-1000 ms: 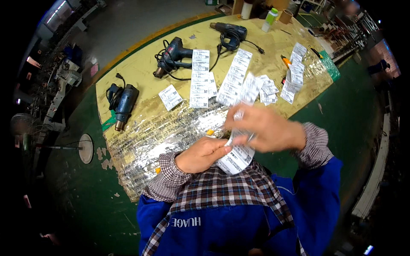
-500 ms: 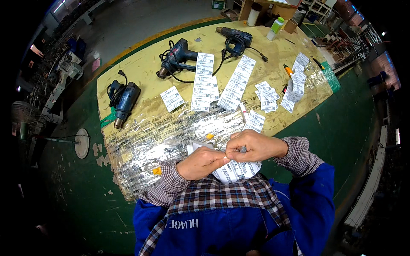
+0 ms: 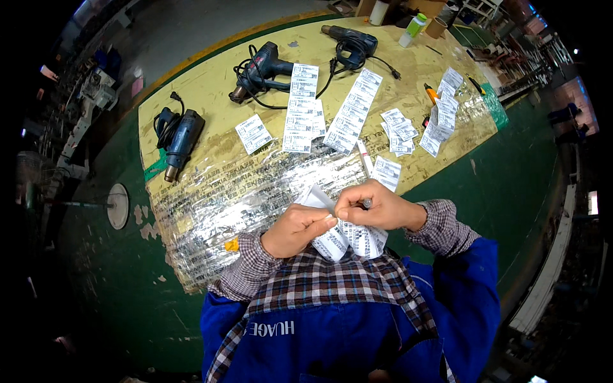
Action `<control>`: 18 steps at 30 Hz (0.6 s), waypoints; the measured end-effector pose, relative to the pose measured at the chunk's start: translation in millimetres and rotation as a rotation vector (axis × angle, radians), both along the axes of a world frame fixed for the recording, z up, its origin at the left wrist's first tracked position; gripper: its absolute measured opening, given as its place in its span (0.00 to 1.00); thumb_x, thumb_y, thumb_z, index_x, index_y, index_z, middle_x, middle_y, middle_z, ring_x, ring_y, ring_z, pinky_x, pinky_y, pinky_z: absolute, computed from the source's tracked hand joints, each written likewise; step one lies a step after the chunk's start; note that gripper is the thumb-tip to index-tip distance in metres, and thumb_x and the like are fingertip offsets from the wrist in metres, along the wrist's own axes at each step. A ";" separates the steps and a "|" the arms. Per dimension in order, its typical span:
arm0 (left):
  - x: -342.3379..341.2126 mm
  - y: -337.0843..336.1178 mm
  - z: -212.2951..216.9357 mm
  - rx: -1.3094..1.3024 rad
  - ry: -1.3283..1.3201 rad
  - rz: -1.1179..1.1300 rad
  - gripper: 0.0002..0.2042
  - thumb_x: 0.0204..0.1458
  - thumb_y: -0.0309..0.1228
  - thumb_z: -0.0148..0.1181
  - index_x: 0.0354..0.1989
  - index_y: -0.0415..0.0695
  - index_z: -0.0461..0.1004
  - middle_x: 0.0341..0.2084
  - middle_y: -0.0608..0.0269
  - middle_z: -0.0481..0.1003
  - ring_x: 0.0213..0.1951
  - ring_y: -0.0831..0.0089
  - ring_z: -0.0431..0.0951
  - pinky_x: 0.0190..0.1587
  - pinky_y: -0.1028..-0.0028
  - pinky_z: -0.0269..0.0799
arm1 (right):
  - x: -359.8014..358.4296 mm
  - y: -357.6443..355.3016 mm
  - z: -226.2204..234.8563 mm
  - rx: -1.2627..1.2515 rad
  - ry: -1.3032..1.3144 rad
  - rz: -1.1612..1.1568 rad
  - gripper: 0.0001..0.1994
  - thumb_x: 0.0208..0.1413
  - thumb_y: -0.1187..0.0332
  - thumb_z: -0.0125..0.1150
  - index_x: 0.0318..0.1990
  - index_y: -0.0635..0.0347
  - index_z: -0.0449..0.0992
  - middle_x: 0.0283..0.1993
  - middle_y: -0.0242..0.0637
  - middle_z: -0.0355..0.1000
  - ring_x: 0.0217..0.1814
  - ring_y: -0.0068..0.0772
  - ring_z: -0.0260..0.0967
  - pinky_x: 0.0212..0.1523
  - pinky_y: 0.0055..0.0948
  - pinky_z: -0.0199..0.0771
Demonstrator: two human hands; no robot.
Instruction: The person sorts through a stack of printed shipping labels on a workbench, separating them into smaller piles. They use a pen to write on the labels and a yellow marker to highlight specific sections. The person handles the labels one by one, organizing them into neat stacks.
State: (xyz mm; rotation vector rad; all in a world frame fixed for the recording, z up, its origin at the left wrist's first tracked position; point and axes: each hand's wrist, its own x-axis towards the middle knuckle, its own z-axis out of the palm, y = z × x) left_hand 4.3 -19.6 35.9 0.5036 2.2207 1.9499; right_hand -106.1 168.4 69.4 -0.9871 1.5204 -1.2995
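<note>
Both forearms, in checked sleeves, come up from the lower edge and bend inward, meeting close before the chest. The left hand [image 3: 299, 228] is curled nearly shut, thumb and fingertips pinching a strip of white printed labels [image 3: 350, 237]. The right hand [image 3: 378, 205] is also closed, gripping the same strip from above, with a thin pen-like object held in its fingers. The strip hangs between both hands, over the near edge of the foil-covered table [image 3: 211, 198].

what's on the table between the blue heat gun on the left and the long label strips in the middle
In the head view, one small white label sheet lies alone between the blue heat gun and the long label strips; the rest is bare yellow tabletop.
</note>
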 end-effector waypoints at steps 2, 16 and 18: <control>0.3 -4.5 2.8 -0.034 0.029 -0.002 0.12 0.57 0.31 0.52 0.27 0.35 0.73 0.15 0.55 0.69 0.17 0.73 0.66 0.21 0.72 0.61 | -3.9 1.2 6.6 0.011 -0.008 0.037 0.08 0.50 0.68 0.63 0.34 0.64 0.75 0.28 0.29 0.72 0.29 0.14 0.64 0.31 0.19 0.64; 1.3 -10.3 -24.2 0.047 -0.122 0.338 0.11 0.53 0.32 0.58 0.27 0.36 0.77 0.18 0.59 0.77 0.18 0.79 0.75 0.18 0.78 0.65 | -54.8 22.2 17.4 0.307 0.058 0.095 0.10 0.48 0.67 0.66 0.30 0.64 0.75 0.24 0.27 0.71 0.24 0.13 0.62 0.24 0.17 0.59; 4.8 -17.0 -27.4 0.178 -0.168 0.416 0.12 0.54 0.33 0.56 0.26 0.35 0.76 0.17 0.62 0.76 0.18 0.83 0.73 0.18 0.79 0.64 | -64.7 15.3 32.4 0.346 0.200 0.094 0.09 0.48 0.67 0.67 0.30 0.62 0.75 0.24 0.26 0.70 0.26 0.13 0.61 0.26 0.17 0.60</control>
